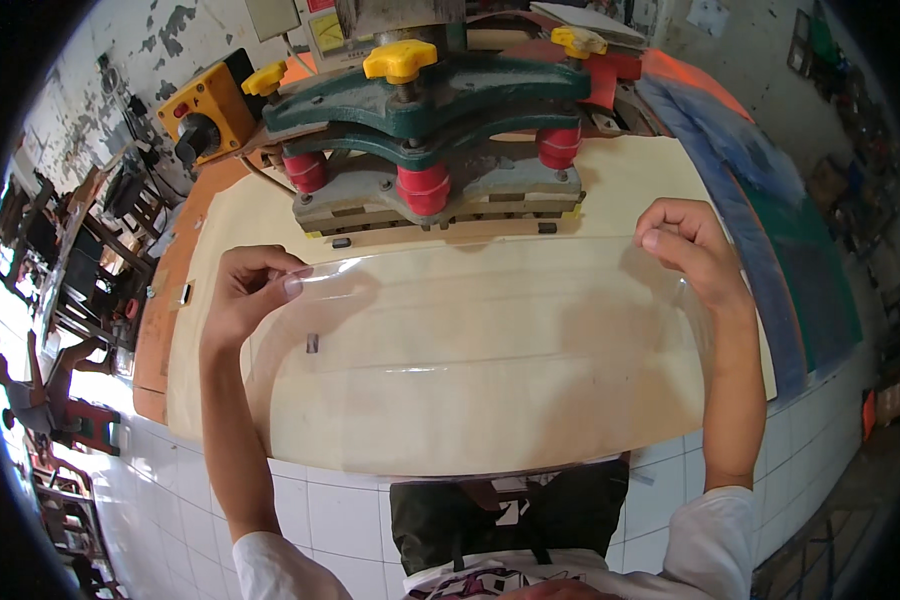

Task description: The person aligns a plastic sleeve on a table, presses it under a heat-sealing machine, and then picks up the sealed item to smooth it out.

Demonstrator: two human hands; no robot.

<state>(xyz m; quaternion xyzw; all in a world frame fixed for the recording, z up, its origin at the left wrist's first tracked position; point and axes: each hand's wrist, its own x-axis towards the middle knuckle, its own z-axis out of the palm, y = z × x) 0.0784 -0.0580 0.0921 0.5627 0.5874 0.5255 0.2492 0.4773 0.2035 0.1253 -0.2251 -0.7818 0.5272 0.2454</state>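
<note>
A clear plastic sheet (470,400) stretches between my two hands over the cream board (215,270) of the worktable. My left hand (250,295) pinches its far left corner between thumb and fingers. At the far right corner, my right hand (695,250) grips the sheet the same way, thumb against curled fingers. The near edge hangs toward my lap. Just beyond the sheet's far edge stands a press head (430,110), dark green with yellow knobs (400,62) and red cushions (423,188). Its metal die (360,205) sits above the board.
Small dark blocks (342,243) lie by the die; another dark piece (312,344) shows through the sheet. An orange control box (210,112) stands at the back left. Blue and green sheets (770,220) drape over the right side. Far left, a person (35,395) sits near a red stool (95,428).
</note>
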